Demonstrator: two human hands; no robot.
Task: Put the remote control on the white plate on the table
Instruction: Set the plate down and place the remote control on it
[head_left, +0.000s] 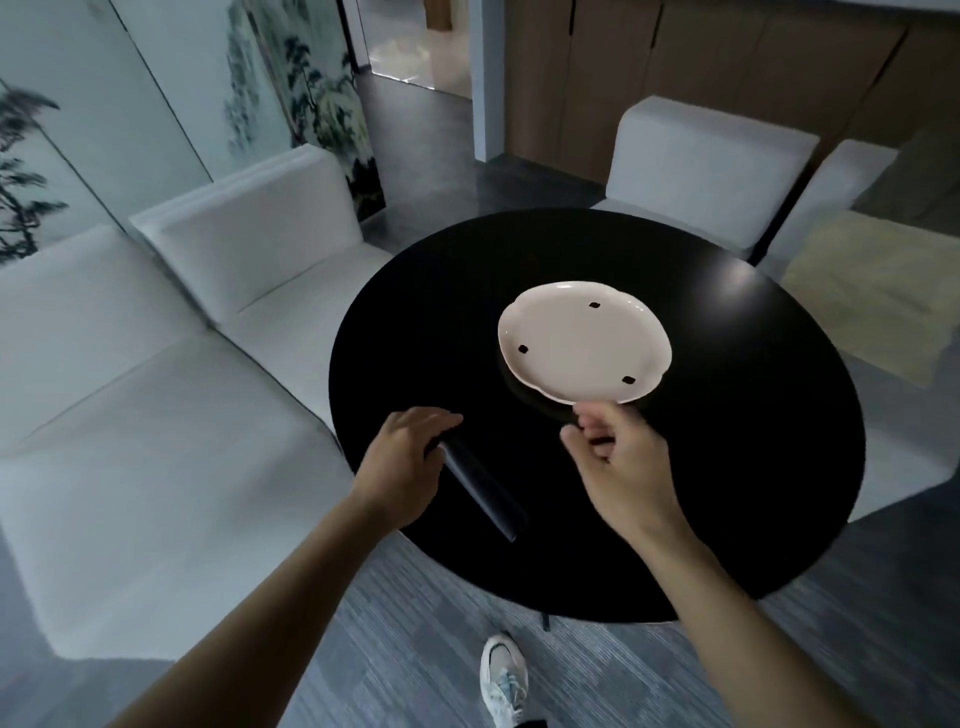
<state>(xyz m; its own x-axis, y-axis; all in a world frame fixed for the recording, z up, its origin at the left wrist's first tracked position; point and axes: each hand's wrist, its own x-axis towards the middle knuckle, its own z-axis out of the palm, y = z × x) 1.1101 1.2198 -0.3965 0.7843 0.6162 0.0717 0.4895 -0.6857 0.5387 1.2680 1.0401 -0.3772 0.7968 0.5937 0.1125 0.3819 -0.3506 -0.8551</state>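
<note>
Right hand (618, 462) pinched white plate (584, 348) rim, plate bare, tilted over black table (753, 441) | left hand (410, 457) curled on remote control (483, 486), lying flat

White plate (576, 345) with three black marks, black remote control (480, 486), black round table (727, 493), white sofa (156, 405)

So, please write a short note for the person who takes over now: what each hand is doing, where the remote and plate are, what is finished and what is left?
Left hand: lies over the far end of the black remote control, which rests on the black round table; a closed grip is not clear.
Right hand: pinches the near rim of the white plate, which looks slightly lifted and tilted.
Done: both things reached.
Left: settle the plate flat, lift the remote, lay it on the plate.
</note>
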